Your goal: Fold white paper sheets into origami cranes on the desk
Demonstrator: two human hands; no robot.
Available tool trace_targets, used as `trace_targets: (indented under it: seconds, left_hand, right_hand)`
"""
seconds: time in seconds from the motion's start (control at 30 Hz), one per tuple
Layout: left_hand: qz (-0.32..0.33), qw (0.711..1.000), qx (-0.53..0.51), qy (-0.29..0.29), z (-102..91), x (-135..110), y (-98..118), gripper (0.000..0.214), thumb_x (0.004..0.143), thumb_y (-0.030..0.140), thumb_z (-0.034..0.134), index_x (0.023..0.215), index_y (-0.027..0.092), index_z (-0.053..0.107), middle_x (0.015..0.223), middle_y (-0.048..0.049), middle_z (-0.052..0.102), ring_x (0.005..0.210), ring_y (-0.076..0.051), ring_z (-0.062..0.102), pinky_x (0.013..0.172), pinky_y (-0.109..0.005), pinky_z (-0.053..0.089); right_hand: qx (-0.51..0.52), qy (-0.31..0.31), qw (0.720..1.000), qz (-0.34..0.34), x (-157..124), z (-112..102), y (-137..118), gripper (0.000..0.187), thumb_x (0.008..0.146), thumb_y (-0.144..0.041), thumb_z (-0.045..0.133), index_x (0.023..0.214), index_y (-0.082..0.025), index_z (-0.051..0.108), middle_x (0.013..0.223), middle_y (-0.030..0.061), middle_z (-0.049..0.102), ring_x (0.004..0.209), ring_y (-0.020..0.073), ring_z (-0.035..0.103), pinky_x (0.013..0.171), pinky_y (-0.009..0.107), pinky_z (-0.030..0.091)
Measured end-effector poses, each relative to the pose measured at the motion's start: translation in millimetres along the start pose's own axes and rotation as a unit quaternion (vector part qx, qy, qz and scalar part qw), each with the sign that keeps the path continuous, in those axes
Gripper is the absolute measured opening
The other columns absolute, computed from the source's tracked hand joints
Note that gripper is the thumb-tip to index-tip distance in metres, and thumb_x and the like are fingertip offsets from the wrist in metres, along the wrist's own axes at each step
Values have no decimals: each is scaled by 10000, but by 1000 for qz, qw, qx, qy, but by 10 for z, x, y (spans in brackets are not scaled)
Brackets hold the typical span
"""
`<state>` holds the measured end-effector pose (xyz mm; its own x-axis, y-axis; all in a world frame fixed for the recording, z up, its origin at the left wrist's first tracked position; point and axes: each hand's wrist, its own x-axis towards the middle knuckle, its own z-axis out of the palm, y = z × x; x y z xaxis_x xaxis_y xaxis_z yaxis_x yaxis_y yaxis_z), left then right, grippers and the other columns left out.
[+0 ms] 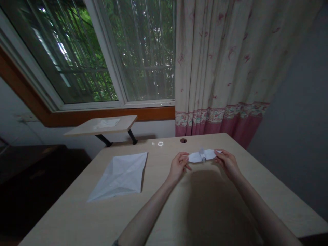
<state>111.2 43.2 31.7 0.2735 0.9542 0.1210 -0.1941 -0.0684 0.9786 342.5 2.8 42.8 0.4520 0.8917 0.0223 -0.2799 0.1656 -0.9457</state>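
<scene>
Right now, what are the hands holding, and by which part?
A white strip with a greyish piece at its middle, held by its ends: left hand on the left end, right hand on the right.

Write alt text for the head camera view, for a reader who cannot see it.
The person's left hand and right hand hold a narrow white strip by its ends over a pale table. A creased, flat white sheet lies to their left; behind are a small raised pale shelf, a barred window and a floral cream and pink curtain.
</scene>
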Motion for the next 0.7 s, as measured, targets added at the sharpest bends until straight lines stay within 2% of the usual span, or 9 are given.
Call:
trace_targets:
  seconds: [0.1,0.2,0.37,0.53,0.7]
  left_hand:
    - [-10,1000,2,0,185,120,-129,426,683,505,750,874,146,622,639,-4,656,437,-99,569,390,-172,340]
    - [-26,1000,17,-4,351,234,-239,314,708,422,744,795,147,622,614,2,645,420,-75,526,391,-163,337]
    - [-55,996,64,2,562,390,-395,164,742,284,711,757,144,627,570,33,595,411,-64,501,390,-155,325]
    - [-71,989,127,10,681,484,-529,28,772,167,639,788,143,638,591,36,580,452,-82,539,433,-170,348]
    - [-49,980,192,15,711,511,-538,81,775,162,652,855,164,662,670,9,625,587,-128,586,580,-219,422]
  right_hand:
    - [-18,29,999,-5,141,-191,25,381,489,-354,921,756,-156,735,646,23,681,516,122,599,470,211,541]
    - [-34,59,998,-15,258,-358,71,399,453,-339,916,741,-154,711,669,35,694,515,128,609,456,220,541]
    - [-60,86,994,-36,411,-559,177,450,454,-368,898,789,-164,677,536,-29,599,417,124,547,396,258,506]
    - [-90,87,990,-69,575,-650,283,471,473,-448,872,786,-179,645,475,-57,541,388,131,511,395,280,475]
    - [-142,82,982,-91,686,-678,398,468,522,-503,833,790,-170,644,511,-9,596,405,161,543,359,257,395]
